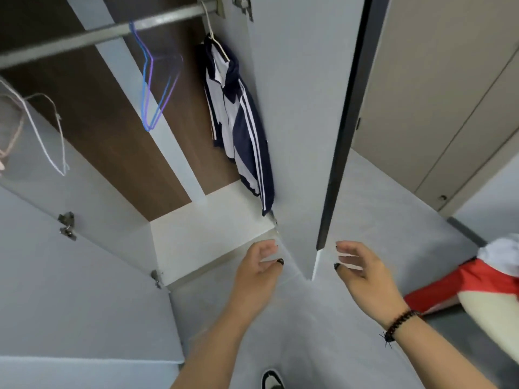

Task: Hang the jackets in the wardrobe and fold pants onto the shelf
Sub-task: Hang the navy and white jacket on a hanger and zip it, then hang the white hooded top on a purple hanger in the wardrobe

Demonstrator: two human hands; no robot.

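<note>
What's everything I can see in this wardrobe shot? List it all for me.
Jacket: one, navy and white, hanging on a white hanger at the rail's right end.
Rail: one, grey metal, across the wardrobe top.
Empty hangers: two, blue and purple, mid-rail.
Pale hangers: at least two, white and pinkish, far left.
Shelf: one, white, wardrobe bottom.
Wardrobe door: one, grey with dark edge, open.
Clothes: red and white pile, right edge.
Shoe: one, black and white, bottom.
Bracelet: one, dark beads, right wrist.
Left hand: open, empty.
Right hand: open, empty.
</note>
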